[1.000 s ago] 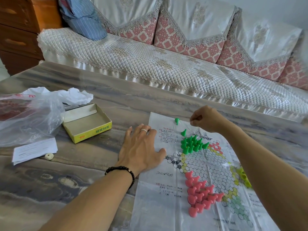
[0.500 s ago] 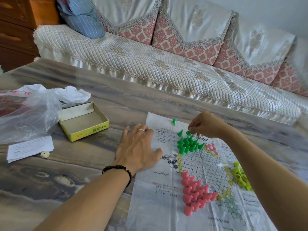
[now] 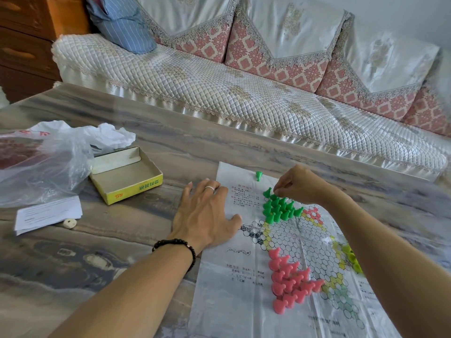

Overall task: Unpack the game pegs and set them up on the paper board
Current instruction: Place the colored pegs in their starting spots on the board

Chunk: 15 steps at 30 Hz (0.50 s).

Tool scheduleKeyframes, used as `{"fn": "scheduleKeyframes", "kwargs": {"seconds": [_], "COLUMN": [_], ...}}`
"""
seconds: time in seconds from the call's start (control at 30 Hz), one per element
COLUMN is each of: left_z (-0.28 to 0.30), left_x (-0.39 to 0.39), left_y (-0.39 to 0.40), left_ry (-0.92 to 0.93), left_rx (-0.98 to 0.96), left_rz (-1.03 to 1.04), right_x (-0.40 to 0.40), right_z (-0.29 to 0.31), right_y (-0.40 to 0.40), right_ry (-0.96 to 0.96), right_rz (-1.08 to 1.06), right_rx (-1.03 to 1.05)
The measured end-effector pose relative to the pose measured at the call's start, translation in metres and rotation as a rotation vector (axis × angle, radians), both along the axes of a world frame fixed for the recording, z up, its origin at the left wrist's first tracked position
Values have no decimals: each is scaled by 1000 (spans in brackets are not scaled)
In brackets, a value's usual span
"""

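right hand (image 3: 301, 185) is curled at the far tip of the cluster of small green plastic pegs (image 3: 280, 208), fingertips pinching the top one, on the thin printed paper board (image 3: 234, 284). left hand (image 3: 207, 213) lies flat with fingers spread, pressing the board's left edge onto the marbled table (image 3: 73, 264). pink plastic pegs (image 3: 290, 279) stand nearer on the board, one stray green peg (image 3: 258, 175) sits beyond the cluster, and the open yellow cardboard box (image 3: 127, 176) is off to the left.

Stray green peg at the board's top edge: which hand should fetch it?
Right, probably. The right hand is at the green cluster, near the stray green peg; the left hand lies flat, pinning the paper board.
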<state>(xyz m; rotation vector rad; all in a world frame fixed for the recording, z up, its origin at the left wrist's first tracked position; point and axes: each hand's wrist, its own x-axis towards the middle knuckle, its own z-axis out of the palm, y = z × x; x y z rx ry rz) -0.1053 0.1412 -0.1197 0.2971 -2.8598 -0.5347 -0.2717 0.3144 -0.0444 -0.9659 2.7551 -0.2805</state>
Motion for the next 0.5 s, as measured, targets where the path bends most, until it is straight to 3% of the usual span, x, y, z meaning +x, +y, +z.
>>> {"fn": "scheduleKeyframes", "kwargs": {"seconds": [0.5], "left_z": [2], "left_x": [2], "left_y": [0], "left_ry": [-18], "left_rx": [-2], "left_rz": [1], "right_x": [-7], "right_z": [5], "right_y": [-22], "right_ry": [84], "right_rz": [-44], "right_rx": [-145]}}
